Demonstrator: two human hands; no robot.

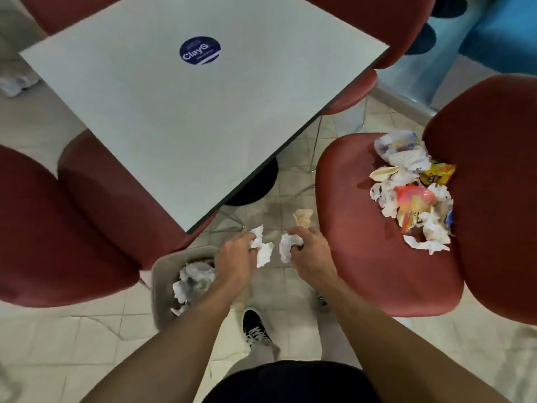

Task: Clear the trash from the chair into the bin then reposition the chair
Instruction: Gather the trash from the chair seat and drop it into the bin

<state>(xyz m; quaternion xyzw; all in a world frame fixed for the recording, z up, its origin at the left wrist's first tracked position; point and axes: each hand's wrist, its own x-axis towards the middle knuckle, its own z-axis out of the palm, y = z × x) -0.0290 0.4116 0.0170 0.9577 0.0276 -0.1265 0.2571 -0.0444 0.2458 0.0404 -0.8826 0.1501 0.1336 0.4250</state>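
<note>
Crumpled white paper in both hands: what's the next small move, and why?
Probably swing both hands left and drop the paper into the beige bin. Left hand and right hand each grip crumpled white paper over bare floor, beside the bin.

Café, branded table (203,117), red chairs (377,257)

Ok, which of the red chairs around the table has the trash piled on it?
The red chair on the right, pulled out from the white table. A trash pile of crumpled paper and wrappers sits on its seat; the other chairs show none.
</note>
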